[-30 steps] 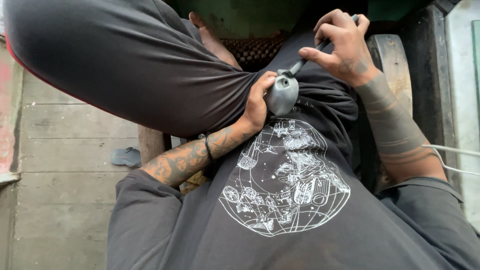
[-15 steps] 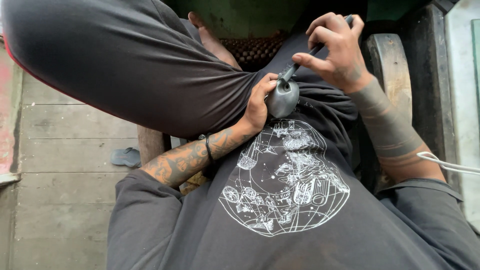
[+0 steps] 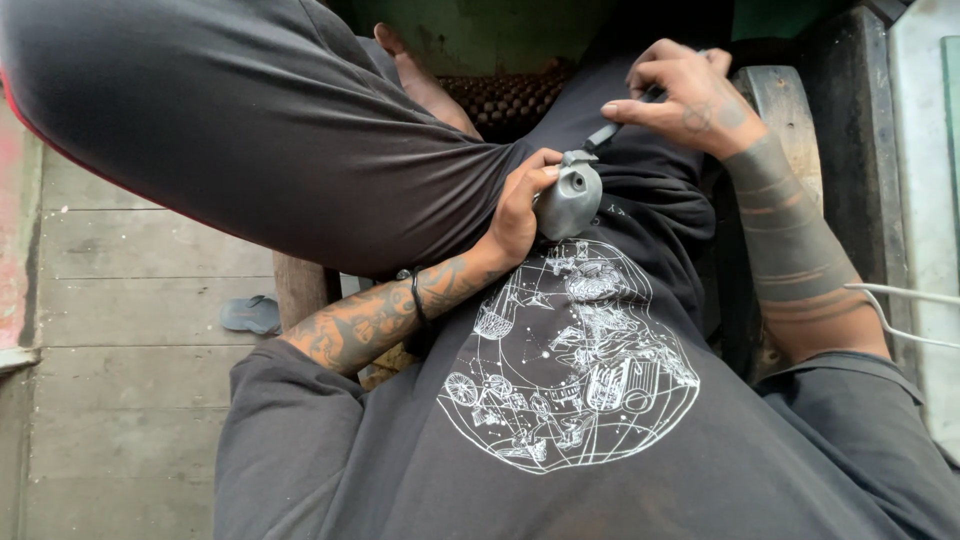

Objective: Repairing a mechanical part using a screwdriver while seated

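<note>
Item 1: small grey metal piece (image 3: 568,203), rounded and pear-like, dull cast surface, with a round hole in its upper face. It sits at centre frame, braced against the person's lap and dark shirt.

Item 2: left hand (image 3: 520,205), just left of the piece and touching it. Its fingers (image 3: 543,168) are curled tight round the near side of the body, thumb side up; the grip looks firm and fully closed on the metal.

Item 3: right hand (image 3: 690,100), upper right of centre. Its fingers (image 3: 640,108) are pinched shut on a slim dark-handled tool (image 3: 612,130).

Item 4: tool axis. It runs on a diagonal from the right hand down and to the left, its pale tip meeting the top of the metal piece beside the hole (exact contact point too small to tell). The piece thus lies below and left of the right hand; the left hand is the nearer of the 2.

Item 5: surroundings. Dark knit shirt with white line-drawn print (image 3: 570,370); grey trouser leg (image 3: 250,130) across upper left; worn wooden plank floor (image 3: 120,300); grey sandal (image 3: 250,313) at lower left; white wire (image 3: 900,310) at right edge.
</note>
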